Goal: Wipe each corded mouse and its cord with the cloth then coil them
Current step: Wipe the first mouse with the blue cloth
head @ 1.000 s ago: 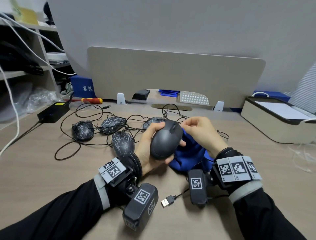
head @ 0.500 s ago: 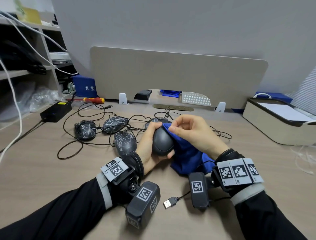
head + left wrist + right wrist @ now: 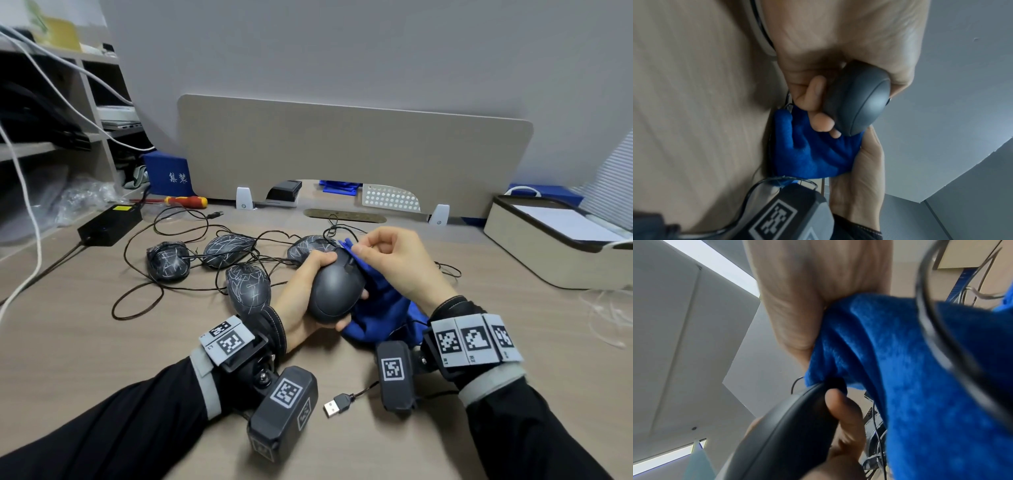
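You are gripping the plain grey mouse (image 3: 337, 291) in your left hand (image 3: 301, 294), fingers curled round it, just above the desk (image 3: 102, 342) at frame centre. Its long axis is running up-frame, button end pointing up and slightly right. Your right hand (image 3: 390, 260) is pinching the blue cloth (image 3: 380, 308) against that end.

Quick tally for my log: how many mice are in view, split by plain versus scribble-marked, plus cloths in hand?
Plain dark mouse, held in the left hand: 1
Scribble-marked mice on the desk: 4
Blue cloth, pinched by the right hand: 1
Total: 6 things, 5 of them mice.
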A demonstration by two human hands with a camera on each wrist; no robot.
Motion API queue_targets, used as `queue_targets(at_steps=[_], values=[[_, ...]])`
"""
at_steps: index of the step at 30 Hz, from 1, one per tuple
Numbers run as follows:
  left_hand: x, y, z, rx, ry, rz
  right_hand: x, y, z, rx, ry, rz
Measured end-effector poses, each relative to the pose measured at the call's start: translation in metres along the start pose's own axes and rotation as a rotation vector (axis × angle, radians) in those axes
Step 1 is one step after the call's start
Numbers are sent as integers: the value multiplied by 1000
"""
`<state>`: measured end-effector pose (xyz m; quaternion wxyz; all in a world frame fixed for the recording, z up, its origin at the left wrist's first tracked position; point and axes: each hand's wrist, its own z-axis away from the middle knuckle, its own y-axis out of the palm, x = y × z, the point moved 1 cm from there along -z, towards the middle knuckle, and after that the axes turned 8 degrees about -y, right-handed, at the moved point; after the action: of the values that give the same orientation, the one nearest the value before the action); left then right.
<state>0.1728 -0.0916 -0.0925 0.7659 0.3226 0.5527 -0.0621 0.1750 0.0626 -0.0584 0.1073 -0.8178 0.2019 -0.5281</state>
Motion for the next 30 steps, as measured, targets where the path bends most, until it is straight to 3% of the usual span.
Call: queue_targets(at_steps=[4, 9, 15, 19, 23, 30], values=[[0, 0, 0, -19, -16, -19, -3, 1, -1, -37, 37, 38], [0, 3, 1, -29, 1, -53, -9, -2, -3, -207, 95, -38], [1, 2, -1, -39, 17, -48, -5, -2, -1, -193, 117, -169], [1, -1, -1, -42, 22, -30, -1, -3, 1, -70, 166, -329], [0, 1, 1, -16, -7, -29, 1, -7, 0, -141, 203, -383], [-4, -6, 6, 9, -77, 49, 5, 0, 3, -135, 237, -383]])
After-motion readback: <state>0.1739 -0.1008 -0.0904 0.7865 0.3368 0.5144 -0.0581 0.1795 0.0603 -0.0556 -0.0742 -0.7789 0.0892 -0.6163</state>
